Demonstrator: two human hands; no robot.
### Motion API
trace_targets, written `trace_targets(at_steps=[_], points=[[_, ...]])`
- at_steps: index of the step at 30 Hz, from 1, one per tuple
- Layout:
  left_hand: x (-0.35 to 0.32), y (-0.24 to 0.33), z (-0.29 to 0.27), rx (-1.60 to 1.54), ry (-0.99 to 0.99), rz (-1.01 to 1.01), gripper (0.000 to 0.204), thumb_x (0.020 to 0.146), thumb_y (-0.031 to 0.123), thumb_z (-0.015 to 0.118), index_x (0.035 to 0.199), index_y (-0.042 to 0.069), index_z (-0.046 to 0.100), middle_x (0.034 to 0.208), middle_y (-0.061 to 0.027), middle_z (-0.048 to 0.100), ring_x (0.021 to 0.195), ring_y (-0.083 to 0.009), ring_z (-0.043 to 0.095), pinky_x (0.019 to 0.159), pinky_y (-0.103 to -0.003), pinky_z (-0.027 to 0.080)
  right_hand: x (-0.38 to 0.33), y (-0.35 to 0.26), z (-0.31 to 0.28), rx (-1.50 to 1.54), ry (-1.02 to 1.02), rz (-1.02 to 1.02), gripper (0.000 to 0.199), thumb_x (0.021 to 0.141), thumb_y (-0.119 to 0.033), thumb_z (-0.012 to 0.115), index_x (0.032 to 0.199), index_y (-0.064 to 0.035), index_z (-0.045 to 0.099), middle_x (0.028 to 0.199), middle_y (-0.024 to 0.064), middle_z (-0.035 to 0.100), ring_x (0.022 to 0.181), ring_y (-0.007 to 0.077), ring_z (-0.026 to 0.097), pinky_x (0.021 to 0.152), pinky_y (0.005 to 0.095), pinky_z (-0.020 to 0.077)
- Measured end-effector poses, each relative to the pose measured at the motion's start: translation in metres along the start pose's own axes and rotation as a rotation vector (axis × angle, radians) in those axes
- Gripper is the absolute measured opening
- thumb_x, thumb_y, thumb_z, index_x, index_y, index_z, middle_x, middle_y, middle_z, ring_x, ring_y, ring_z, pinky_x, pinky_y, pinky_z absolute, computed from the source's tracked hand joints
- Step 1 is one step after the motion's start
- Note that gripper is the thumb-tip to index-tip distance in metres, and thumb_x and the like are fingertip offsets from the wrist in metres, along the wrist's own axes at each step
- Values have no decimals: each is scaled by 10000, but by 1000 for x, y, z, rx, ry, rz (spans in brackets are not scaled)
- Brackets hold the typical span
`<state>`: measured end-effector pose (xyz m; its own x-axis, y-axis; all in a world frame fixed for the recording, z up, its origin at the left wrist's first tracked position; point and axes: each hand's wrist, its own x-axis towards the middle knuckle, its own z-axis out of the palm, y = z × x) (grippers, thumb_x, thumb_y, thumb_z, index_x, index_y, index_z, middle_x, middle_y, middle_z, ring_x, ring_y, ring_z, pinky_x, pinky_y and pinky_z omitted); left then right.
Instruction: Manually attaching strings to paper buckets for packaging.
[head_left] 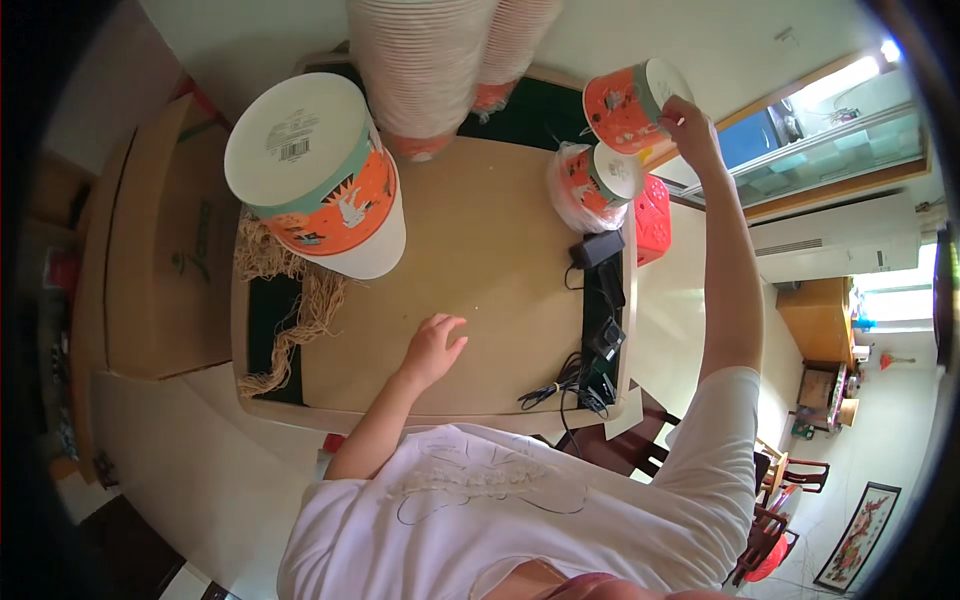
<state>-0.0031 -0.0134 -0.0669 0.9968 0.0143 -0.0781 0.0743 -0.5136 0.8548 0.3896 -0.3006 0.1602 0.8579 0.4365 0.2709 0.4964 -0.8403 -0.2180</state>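
Observation:
My right hand (685, 128), arm stretched out to the far right, has its fingers closed at the pale base of an orange paper tub (613, 108). That tub is up in the air, tilted, its base turned toward me. Just below it in the picture, a smaller orange paper tub (592, 178) sits partly in clear plastic wrap near the table's right edge. My left hand (433, 350) is over the near middle of the table, fingers loosely bent, thumb apart, holding nothing. A large upside-down orange-and-white paper bucket (335, 210) stands at the far left.
Tall stacks of plastic-wrapped paper tubs (420, 70) rise at the back. Beige string (310, 315) lies along the table's left side. A black adapter (597, 248) and coiled cables (565, 385) lie on the right. A cardboard box (160, 240) stands left, a red stool (653, 220) right.

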Motion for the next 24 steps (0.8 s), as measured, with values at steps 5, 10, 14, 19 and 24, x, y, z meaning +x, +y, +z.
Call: trace_targets(at_steps=[5, 10, 14, 19, 24], points=[[-17, -12, -6, 21, 53, -4, 259, 807, 125, 685, 1047, 48, 626, 1056, -119, 624, 1008, -300, 592, 870, -375, 481, -21, 7, 32, -70, -79, 55, 157, 793, -199, 661, 909, -104, 615, 809, 144, 643, 793, 335, 644, 678, 429, 498], [-28, -26, -12, 32, 32, -31, 264, 809, 127, 683, 1055, 52, 623, 1052, -116, 626, 1006, -298, 593, 868, -376, 482, -41, 6, 39, -24, -26, 70, 162, 768, -129, 689, 903, -89, 608, 782, 137, 636, 765, 315, 640, 679, 415, 494], [-30, -30, -14, 56, 6, -50, 272, 812, 138, 683, 1064, 58, 621, 1055, -122, 627, 1011, -305, 589, 878, -384, 477, -40, 2, 35, -20, -83, 120, 157, 769, -116, 682, 907, -89, 612, 789, 135, 641, 768, 310, 639, 678, 413, 493], [-27, -19, -13, 65, 20, -57, 275, 812, 146, 684, 1066, 60, 622, 1055, -129, 626, 1020, -310, 582, 887, -387, 472, -41, 14, 49, -72, -100, 87, 162, 772, -153, 690, 908, -97, 621, 798, 139, 647, 784, 322, 643, 678, 417, 496], [-31, -25, -11, 54, 32, -61, 279, 808, 146, 687, 1064, 58, 621, 1057, -133, 624, 1028, -313, 576, 891, -387, 470, -50, 8, 70, -235, -162, 75, 248, 767, -232, 727, 964, -115, 629, 1043, 158, 635, 963, 352, 610, 815, 452, 491]])
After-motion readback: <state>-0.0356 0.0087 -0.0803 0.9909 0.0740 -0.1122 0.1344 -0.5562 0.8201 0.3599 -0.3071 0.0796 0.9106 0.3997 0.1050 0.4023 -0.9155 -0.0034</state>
